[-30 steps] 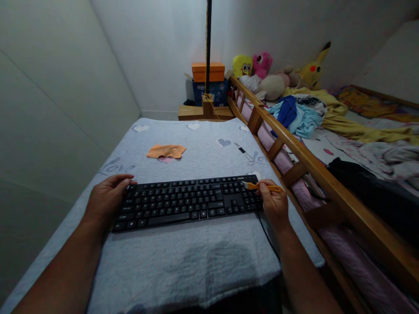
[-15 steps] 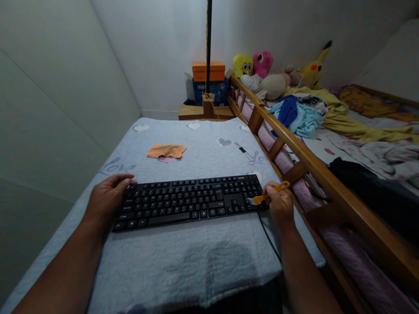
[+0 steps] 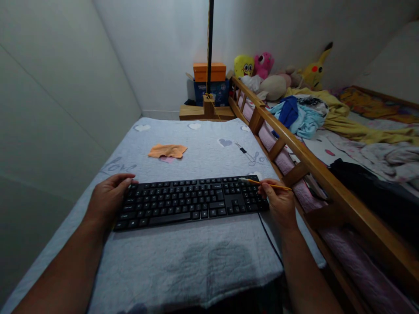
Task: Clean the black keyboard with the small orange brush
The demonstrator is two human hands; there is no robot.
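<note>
A black computer keyboard point(image 3: 190, 201) lies across the pale blue quilted cover, its cable point(image 3: 271, 241) running down from the right side. My left hand point(image 3: 108, 198) is closed around the keyboard's left end, thumb on the top edge. In my right hand point(image 3: 279, 201), fingers pinch the handle of a small yellow-orange brush point(image 3: 252, 181). Its pale bristles are at the top keys, just left of the number pad's upper corner; the brush shows edge-on. Whether the bristles touch the keys I cannot tell.
Behind the keyboard lie an orange cloth point(image 3: 167, 151) and a black-and-wire item point(image 3: 243, 150). A wooden bed rail point(image 3: 294, 155) runs close along the right. Boxes point(image 3: 209, 72) and a black pole point(image 3: 210, 43) stand at the back. Clothes point(image 3: 303, 117) cover the bed beyond.
The brush has moved up and slightly left, from the lower number pad to the keyboard's top row, and turned edge-on. My left hand stays at the keyboard's left end.
</note>
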